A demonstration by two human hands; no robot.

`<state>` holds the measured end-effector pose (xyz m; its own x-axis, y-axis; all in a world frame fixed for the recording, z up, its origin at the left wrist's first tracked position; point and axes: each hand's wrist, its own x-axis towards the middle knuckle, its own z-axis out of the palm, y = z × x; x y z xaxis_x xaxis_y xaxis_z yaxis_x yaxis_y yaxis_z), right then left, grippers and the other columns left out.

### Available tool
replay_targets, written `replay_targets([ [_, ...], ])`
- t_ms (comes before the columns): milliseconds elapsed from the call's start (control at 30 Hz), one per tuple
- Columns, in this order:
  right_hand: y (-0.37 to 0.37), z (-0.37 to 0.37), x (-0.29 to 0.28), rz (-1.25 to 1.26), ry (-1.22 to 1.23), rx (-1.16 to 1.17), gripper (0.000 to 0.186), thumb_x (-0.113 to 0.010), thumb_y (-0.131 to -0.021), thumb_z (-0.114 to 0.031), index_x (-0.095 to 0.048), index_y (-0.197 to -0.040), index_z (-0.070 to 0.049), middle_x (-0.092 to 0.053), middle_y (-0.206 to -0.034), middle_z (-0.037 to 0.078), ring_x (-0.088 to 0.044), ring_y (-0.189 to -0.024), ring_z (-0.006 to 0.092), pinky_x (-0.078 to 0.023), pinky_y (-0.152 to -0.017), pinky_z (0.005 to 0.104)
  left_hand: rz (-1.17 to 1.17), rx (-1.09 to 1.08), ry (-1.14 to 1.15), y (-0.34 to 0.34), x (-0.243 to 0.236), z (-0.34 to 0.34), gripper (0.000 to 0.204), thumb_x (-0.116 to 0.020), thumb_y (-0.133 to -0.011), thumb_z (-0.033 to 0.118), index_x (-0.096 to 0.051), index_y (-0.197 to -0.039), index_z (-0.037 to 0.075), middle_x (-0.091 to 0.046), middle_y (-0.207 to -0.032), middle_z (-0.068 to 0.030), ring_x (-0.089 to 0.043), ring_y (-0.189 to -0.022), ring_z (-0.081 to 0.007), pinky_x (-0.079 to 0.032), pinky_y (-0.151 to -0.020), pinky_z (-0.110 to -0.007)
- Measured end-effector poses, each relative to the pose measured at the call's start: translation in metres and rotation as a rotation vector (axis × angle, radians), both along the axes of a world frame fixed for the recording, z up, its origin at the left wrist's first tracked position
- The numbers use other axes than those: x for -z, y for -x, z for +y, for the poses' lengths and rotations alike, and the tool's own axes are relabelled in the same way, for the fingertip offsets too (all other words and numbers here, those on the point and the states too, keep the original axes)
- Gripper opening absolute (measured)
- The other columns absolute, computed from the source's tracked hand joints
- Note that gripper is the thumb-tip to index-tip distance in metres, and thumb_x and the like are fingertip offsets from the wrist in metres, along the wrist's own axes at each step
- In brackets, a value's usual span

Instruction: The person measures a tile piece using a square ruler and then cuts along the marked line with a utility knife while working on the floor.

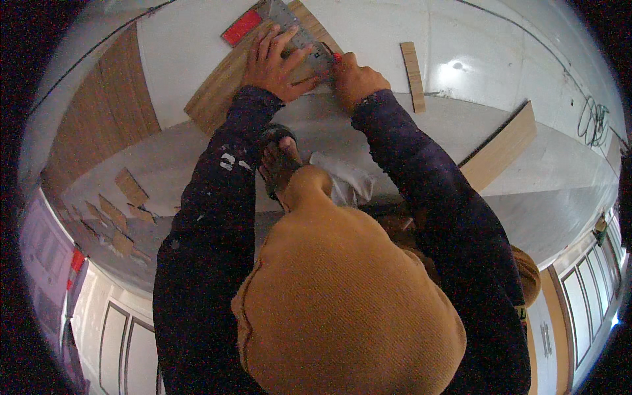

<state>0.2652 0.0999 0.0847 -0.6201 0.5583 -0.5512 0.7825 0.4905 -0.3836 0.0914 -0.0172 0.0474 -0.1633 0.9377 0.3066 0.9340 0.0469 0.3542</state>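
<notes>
My left hand (271,68) lies flat with its fingers spread, pressing down on a metal square (297,29) that has a red stock (241,27). The square rests across a wood-grain plank (220,89) with a streaked brown face. My right hand (359,80) is closed around a red utility knife (338,58), mostly hidden by the fingers. Its tip sits close against the edge of the square, at the plank's right side. Part of the plank is covered by my left hand and forearm.
A narrow wooden strip (413,77) lies right of my right hand, with a larger board piece (501,146) farther right. A wide wood-grain panel (105,99) is at the left, near several small offcuts (131,187). My sandalled foot (278,158) is below the plank. A coiled cable (594,124) lies far right.
</notes>
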Motion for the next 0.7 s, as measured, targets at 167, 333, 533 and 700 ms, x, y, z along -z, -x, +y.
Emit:
replay_targets([
  [167, -0.004, -0.001, 0.003, 0.033, 0.015, -0.004, 0.028, -0.042, -0.103, -0.039, -0.044, -0.114, -0.013, -0.07, -0.083, 0.027, -0.069, -0.08, 0.0489, -0.054, -0.069, 0.0581, 0.004, -0.009, 0.041, 0.003, 0.01, -0.004, 0.06, -0.079, -0.071, 0.059, -0.068, -0.122, 0.029, -0.047, -0.146, -0.0069, -0.04, -0.138, -0.0359, -0.028, -0.115, -0.059],
  [333, -0.002, 0.001, 0.013, 0.029, 0.008, 0.019, 0.027, -0.043, -0.103, -0.039, -0.044, -0.112, -0.014, -0.07, -0.084, 0.027, -0.069, -0.079, 0.049, -0.054, -0.068, 0.0583, -0.002, -0.007, 0.047, 0.0, 0.001, 0.002, 0.06, -0.078, -0.071, 0.06, -0.069, -0.121, 0.029, -0.048, -0.146, -0.0072, -0.04, -0.138, -0.0359, -0.027, -0.115, -0.059],
  [533, 0.005, -0.003, 0.008, -0.045, 0.044, 0.009, 0.026, -0.042, -0.102, -0.031, -0.043, -0.117, -0.01, -0.071, -0.095, 0.026, -0.07, -0.089, 0.0455, -0.056, -0.073, 0.0551, 0.009, 0.009, 0.057, 0.002, 0.01, 0.0, 0.062, -0.077, -0.071, 0.062, -0.068, -0.122, 0.03, -0.048, -0.146, -0.0077, -0.039, -0.138, -0.0367, -0.027, -0.115, -0.059],
  [700, 0.023, -0.007, 0.0, 0.036, 0.004, -0.026, 0.029, -0.051, -0.1, -0.033, -0.044, -0.112, -0.008, -0.071, -0.087, 0.025, -0.07, -0.085, 0.0471, -0.057, -0.071, 0.0548, -0.015, -0.024, 0.092, 0.008, 0.013, -0.01, 0.062, -0.076, -0.072, 0.064, -0.068, -0.124, 0.031, -0.045, -0.148, -0.0073, -0.036, -0.14, -0.0367, -0.027, -0.116, -0.06],
])
